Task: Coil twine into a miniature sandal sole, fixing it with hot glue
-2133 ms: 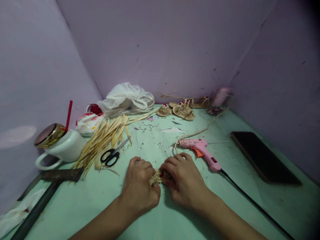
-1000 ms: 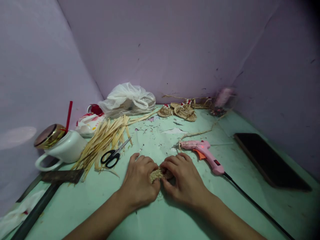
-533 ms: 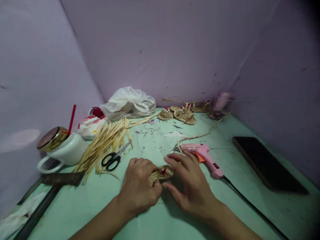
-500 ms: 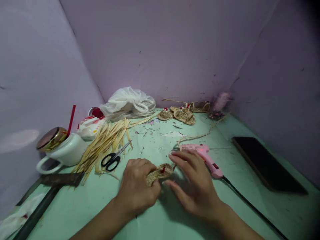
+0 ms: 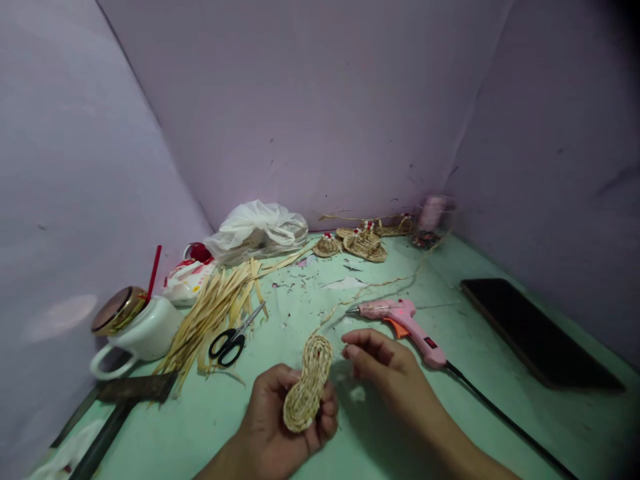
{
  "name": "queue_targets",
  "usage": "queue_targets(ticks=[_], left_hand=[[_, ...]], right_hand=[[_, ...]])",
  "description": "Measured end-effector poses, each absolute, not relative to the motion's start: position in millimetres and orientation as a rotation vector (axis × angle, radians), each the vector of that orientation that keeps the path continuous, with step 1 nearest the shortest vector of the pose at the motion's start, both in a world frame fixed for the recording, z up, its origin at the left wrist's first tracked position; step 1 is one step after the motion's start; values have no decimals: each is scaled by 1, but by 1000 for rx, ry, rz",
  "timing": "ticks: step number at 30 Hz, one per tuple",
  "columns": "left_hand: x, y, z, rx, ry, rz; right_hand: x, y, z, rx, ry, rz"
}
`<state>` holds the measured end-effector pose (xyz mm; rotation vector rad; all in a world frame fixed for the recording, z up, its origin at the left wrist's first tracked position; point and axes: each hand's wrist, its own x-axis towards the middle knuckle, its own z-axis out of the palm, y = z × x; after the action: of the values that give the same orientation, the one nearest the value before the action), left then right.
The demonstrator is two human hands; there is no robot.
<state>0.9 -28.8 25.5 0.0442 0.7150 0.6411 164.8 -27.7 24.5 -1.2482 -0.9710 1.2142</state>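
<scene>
A small figure-eight-shaped sole [image 5: 309, 387] of coiled, braided straw lies in my left hand [image 5: 280, 420], thumb on one edge and fingers curled round the other. Its flat coiled face is turned up toward me. From its far end a thin braided cord [image 5: 370, 288] runs across the table to the back right. My right hand [image 5: 393, 377] hovers just right of the sole, apart from it, thumb and fingertips drawn together. Whatever is between those fingertips, if anything, is too small to tell. Beyond this hand lies a pink glue gun [image 5: 413, 323], its nozzle pointing left.
Black-handled scissors [image 5: 234, 340] lie beside straw strips [image 5: 215, 303]. At left are a white cup [image 5: 153, 333] and a hammer-like tool [image 5: 135, 389]. Small straw slippers [image 5: 364, 245], a plastic bag [image 5: 263, 230] and a clear container [image 5: 433, 220] stand behind. A dark phone-like slab [image 5: 535, 333] lies right.
My left hand has turned palm up, bringing the sole's coiled face into view. My right hand's spread fingers have drawn together, and the hand has moved slightly away. The view has shifted a little.
</scene>
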Motion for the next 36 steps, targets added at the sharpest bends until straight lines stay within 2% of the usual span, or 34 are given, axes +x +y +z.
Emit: queue_targets(ticks=[7,18,31,34,36], left_hand=[[0,-29,26,30,731,674],[2,-30,23,115,792,609],[0,-26,33,233,937,616],[-9,-19,42,672,1110,742],[-15,-17,44,1219,1299,749]], right_hand=[[153,-34,19,-1109,-894,1565],[154,-32,16,-1000,-822,1679],[160,-33,21,-1110,-1003,1564],[167,-31,22,-1445,-1241,1315],[172,-32,25,-1619,-1443,1139]])
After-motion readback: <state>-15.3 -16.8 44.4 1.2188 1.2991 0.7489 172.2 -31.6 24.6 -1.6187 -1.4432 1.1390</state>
